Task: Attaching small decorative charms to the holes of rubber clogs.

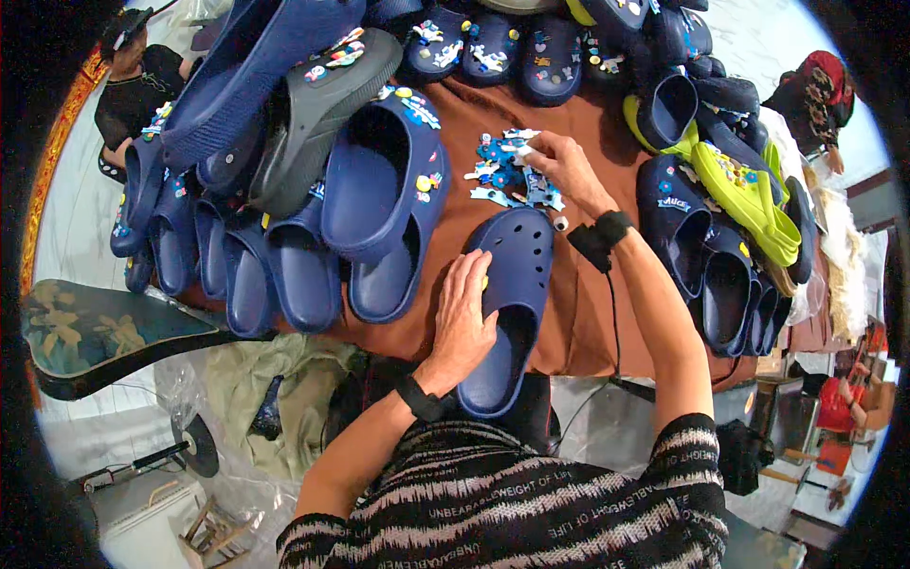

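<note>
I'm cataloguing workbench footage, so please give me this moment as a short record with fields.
Left hand: on the left side of a holed blue clog
Clog direction: toe away, heel toward the person
Right hand: at a charm pile; grip unclear
Surface: brown cloth
Left side: decorated blue clogs, one grey clog
Right side: more clogs, including lime green

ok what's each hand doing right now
Left hand: laid on the blue shoe; whether it grips can't be told.
Right hand: fingers bent at the pile of charms; can't tell if it's pinching one.
</note>
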{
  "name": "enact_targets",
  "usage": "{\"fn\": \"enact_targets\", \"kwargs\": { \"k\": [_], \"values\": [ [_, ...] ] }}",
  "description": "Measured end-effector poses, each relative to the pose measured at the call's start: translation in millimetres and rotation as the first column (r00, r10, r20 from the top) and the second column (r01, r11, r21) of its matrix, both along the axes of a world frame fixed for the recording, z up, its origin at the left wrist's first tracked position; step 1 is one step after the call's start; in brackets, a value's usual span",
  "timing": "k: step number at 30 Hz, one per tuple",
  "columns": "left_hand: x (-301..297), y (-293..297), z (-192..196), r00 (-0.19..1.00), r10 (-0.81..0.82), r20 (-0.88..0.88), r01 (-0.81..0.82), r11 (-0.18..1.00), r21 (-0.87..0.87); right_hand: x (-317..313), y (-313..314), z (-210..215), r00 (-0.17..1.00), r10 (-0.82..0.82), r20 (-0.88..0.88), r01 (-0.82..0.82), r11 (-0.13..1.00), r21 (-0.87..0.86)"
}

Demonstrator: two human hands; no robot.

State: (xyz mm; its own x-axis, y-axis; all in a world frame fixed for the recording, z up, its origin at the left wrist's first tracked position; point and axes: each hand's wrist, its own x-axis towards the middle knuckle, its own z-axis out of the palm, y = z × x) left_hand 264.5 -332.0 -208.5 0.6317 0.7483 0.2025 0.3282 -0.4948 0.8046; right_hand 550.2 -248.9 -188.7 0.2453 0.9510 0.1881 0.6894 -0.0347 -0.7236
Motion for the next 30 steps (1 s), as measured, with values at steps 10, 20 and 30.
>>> {"fn": "enact_targets", "kwargs": {
  "k": [10,20,30],
  "values": [
    [3.5,4.1,-7.6,1.0,0.001,-0.027,0.001,0.997,0.075,-19.3,-72.4,16.3,0.899,0.07,-0.432,-0.214,0.931,-0.296],
    [3.2,4.0,-5.5,1.0,0.005,-0.006,-0.005,0.998,0.059,-22.6,-84.8,14.6,0.955,0.182,-0.233,-0.236,0.945,-0.227],
    [3.7,4.9,-6.8,1.0,-0.005,-0.015,0.006,0.997,0.079,-18.0,-84.6,22.9,0.898,0.001,-0.439,-0.208,0.882,-0.423]
  ]
}}
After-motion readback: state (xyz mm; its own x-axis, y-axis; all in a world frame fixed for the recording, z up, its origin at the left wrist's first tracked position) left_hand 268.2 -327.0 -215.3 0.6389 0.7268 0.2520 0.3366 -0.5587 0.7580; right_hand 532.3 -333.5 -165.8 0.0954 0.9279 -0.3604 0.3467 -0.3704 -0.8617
